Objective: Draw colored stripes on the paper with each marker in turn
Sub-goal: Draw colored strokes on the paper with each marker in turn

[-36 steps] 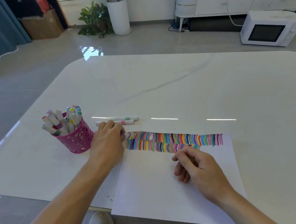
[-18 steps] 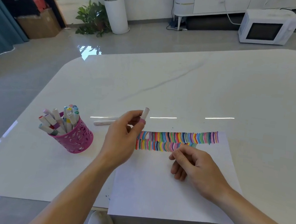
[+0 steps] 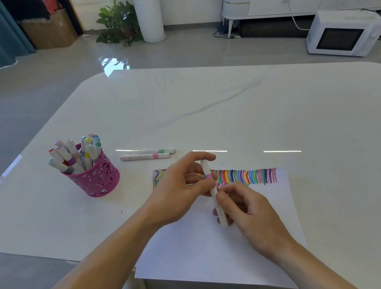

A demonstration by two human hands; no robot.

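Note:
A white sheet of paper lies at the table's near edge, with a band of colored stripes along its top. Above the paper both hands grip one white marker with a pink band. My left hand pinches its upper part at the band. My right hand wraps around its lower part. The marker stands nearly upright, tilted slightly. The hands hide the middle of the stripe band. A pink cup left of the paper holds several markers.
Two more white markers lie side by side on the white table behind the paper: one with a green band, one with a pink band. On the floor beyond stand potted plants and a microwave.
My left hand picked a marker off the table beside the cup and carried it right over the paper. My right hand rose from the paper and took hold of its lower part.

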